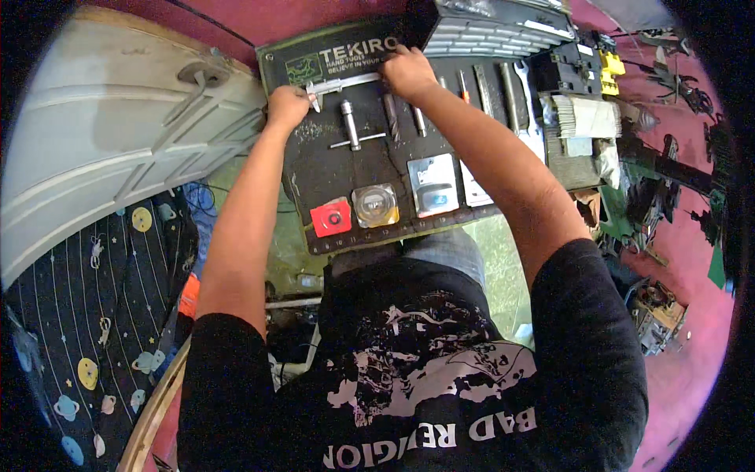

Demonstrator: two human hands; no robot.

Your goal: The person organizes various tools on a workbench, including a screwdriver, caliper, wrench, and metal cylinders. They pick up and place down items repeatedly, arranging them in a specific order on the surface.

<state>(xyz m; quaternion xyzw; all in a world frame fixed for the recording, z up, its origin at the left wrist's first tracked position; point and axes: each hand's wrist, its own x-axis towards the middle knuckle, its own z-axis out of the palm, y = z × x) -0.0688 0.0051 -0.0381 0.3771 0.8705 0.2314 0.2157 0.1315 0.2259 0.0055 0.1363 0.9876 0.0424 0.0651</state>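
A silver vernier caliper [346,83] lies crosswise along the far part of a dark printed work mat [314,169]. My left hand [289,108] is closed on its jaw end, fingers pinched. At the other end, my right hand [409,73] grips the caliper's beam, its fingertips partly hidden behind the hand. Just nearer than the caliper is a T-handle tap wrench [351,126]. Beside that lie a drill bit [392,118] and a thin metal rod [420,120], close below my right hand.
Along the near edge sit a red packet [332,217], a round clear case [377,206] and a blister pack [434,186]. Further right are a combination wrench [525,88], a black case [570,77] and stacked paper [586,118]. A pale door [118,126] stands left.
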